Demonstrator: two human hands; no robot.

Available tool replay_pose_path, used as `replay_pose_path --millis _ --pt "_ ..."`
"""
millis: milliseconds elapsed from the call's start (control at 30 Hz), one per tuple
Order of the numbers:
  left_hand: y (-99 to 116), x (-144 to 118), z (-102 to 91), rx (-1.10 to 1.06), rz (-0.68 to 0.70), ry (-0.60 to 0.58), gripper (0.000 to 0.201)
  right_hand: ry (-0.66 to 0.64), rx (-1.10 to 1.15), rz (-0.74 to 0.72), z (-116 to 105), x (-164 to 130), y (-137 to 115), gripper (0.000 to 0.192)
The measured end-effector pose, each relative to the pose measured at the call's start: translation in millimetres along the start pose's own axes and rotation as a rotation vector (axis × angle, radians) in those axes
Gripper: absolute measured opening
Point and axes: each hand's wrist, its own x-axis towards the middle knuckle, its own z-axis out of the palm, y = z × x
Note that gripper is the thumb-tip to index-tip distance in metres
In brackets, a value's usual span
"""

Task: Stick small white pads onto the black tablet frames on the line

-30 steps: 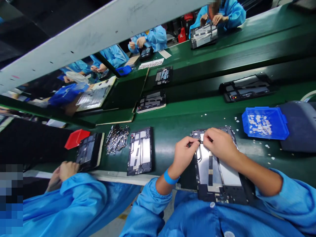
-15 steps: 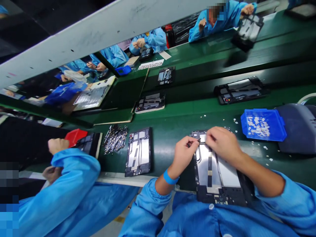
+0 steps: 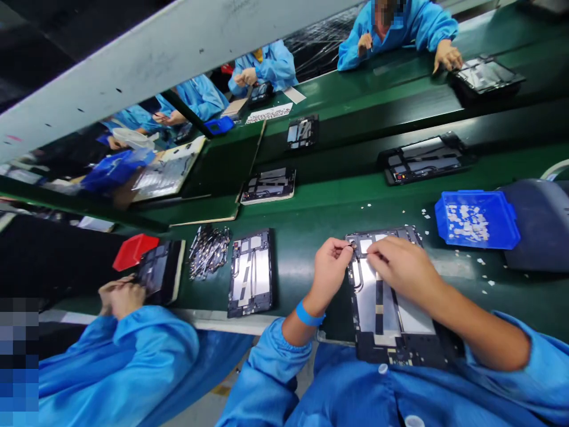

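An open tablet chassis (image 3: 391, 308), black frame with silver plates inside, lies in front of me on the green belt (image 3: 311, 225). My left hand (image 3: 329, 267) rests on its upper left edge, thumb and forefinger pinched on something very small near the top corner. My right hand (image 3: 400, 264) lies over the top of the chassis, fingertips pinched close to the left hand's; what they hold is too small to make out. A blue band circles my left wrist.
A second chassis (image 3: 251, 271) lies to my left beside a heap of metal parts (image 3: 208, 250). A blue tray (image 3: 475, 218) of white bits stands right, next to a grey machine (image 3: 540, 225). A neighbour's hands (image 3: 120, 295) work a chassis by a red tray (image 3: 134, 250). More chassis and workers across the belt.
My hands stayed on the chassis top, fingers shifting slightly. The neighbour's arm came back down to their chassis. Across the belt a worker set a chassis down on the right.
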Motion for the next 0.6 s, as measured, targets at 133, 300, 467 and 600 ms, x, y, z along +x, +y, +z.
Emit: replay_pose_path --millis 133,300,467,600 --pt "-1 -5 2.4 0.018 0.020 -0.004 0.013 -0.017 -0.001 0.053 22 15 -15 0.018" --pt "0 -12 5.6 0.152 0.125 0.052 0.004 0.003 -0.045 0.076 24 18 -10 0.018" --pt "2 -14 4.6 0.196 0.154 0.049 0.006 0.008 0.026 0.140 26 24 -7 0.013" --pt "-3 -9 2.5 0.093 0.046 0.031 0.005 0.015 0.105 0.124 24 25 -1 0.013"
